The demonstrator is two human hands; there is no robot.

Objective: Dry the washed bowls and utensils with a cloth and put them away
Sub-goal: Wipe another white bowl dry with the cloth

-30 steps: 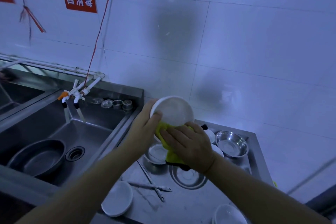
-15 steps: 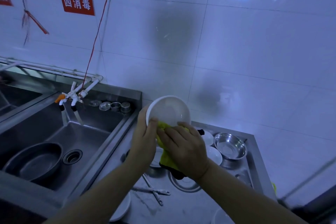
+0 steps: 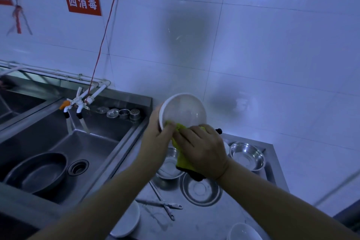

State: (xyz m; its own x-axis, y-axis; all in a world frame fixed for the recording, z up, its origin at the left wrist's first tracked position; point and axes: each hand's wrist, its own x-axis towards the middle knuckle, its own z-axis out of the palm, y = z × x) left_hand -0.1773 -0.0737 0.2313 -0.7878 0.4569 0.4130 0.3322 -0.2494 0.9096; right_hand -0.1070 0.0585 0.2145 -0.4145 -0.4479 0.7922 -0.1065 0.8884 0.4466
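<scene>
I hold a white bowl [image 3: 184,111] tilted up above the steel counter [image 3: 204,220], its inside facing me. My left hand [image 3: 155,138] grips the bowl's left rim, thumb inside. A yellow cloth [image 3: 184,159] with a dark edge lies against the bowl's lower rim, and my right hand [image 3: 202,150] presses on it with fingers spread. Below the hands lie steel bowls [image 3: 201,190], [image 3: 247,155], white bowls [image 3: 126,220], [image 3: 243,232] and two metal utensils [image 3: 161,203] on the counter.
A deep steel sink [image 3: 93,150] sits to the left with a dark basin [image 3: 37,173] and a drain in it. White taps [image 3: 78,103] and small metal strainers [image 3: 124,113] line the sink's back ledge. A tiled wall stands close behind.
The bowl has shifted slightly left and my right hand has slid the cloth along its lower rim. The view has tilted a little.
</scene>
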